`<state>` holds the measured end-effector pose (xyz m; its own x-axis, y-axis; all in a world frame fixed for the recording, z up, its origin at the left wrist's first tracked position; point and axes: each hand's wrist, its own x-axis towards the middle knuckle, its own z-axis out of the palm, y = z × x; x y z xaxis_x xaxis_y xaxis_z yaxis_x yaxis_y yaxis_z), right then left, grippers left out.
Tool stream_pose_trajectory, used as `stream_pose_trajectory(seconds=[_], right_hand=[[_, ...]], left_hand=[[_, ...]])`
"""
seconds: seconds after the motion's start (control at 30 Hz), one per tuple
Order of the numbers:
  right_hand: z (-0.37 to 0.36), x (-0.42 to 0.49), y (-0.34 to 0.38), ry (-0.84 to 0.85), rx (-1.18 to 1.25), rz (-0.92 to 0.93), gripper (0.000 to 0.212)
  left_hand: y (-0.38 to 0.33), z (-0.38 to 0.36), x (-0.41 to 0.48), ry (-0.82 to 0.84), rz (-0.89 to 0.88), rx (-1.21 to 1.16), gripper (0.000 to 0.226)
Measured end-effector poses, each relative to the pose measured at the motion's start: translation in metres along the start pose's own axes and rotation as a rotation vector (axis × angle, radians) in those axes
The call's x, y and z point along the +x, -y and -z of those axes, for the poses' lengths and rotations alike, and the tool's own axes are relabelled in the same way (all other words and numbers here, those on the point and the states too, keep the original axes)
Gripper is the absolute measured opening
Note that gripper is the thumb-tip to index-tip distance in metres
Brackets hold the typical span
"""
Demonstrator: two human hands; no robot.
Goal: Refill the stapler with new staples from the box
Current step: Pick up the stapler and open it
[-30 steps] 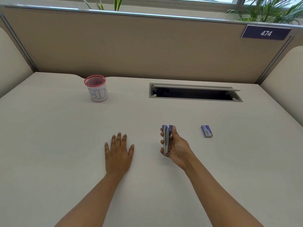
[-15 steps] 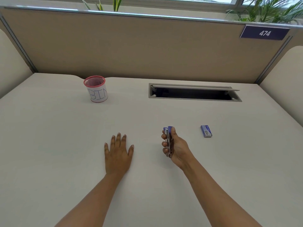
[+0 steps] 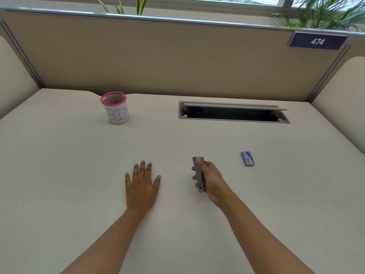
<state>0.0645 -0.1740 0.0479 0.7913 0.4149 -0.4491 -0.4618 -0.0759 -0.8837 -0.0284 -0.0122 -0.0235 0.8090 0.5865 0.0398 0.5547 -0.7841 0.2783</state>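
While the pale beige worktop (image 3: 59, 155) carries little else, a red wire-mesh cup wrapped in white paper lettered "BIN" (image 3: 116, 108) stands at its far left, well apart from both hands. Nearer the person, the left hand (image 3: 141, 183) lies flat, palm down, fingers spread and holding nothing. Just to its right, the right hand (image 3: 210, 178) is closed around a small blue-and-grey metal stapler (image 3: 199, 176), turned on edge with its blue end pointing away, thumb pressed on that end and fingers wrapped along the body. Whether the stapler is lifted clear of the worktop or resting on it, I cannot tell. Beyond it, a long rectangular cable slot with its grey lid raised (image 3: 233, 112) sits in the worktop. Further right, well apart from the right hand, lies the small blue cardboard box of staples (image 3: 247, 158), apparently closed.

The step in hand appears to be the very start: getting the stapler ready to open. Next, the idle left hand would likely need to help open the stapler's top, before the box is fetched.
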Motion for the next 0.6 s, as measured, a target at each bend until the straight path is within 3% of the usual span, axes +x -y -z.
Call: stream_pose_trajectory(seconds=[0.1, 0.27, 0.47, 0.6], right_hand=[[-0.002, 0.001, -0.006, -0.077, -0.125, 0.057, 0.04], [-0.001, 0.005, -0.013, -0.086, -0.2, 0.123, 0.033], [-0.006, 0.003, -0.019, -0.046, -0.237, 0.17, 0.035], [-0.009, -0.003, -0.019, -0.007, -0.242, 0.212, 0.041]], left_hand=[[0.0, 0.002, 0.001, 0.047, 0.014, -0.014, 0.062], [-0.007, 0.01, 0.002, 0.101, 0.048, -0.148, 0.058], [-0.05, 0.021, -0.013, 0.105, 0.03, -0.641, 0.04], [-0.073, 0.032, -0.018, 0.167, 0.158, -0.979, 0.034]])
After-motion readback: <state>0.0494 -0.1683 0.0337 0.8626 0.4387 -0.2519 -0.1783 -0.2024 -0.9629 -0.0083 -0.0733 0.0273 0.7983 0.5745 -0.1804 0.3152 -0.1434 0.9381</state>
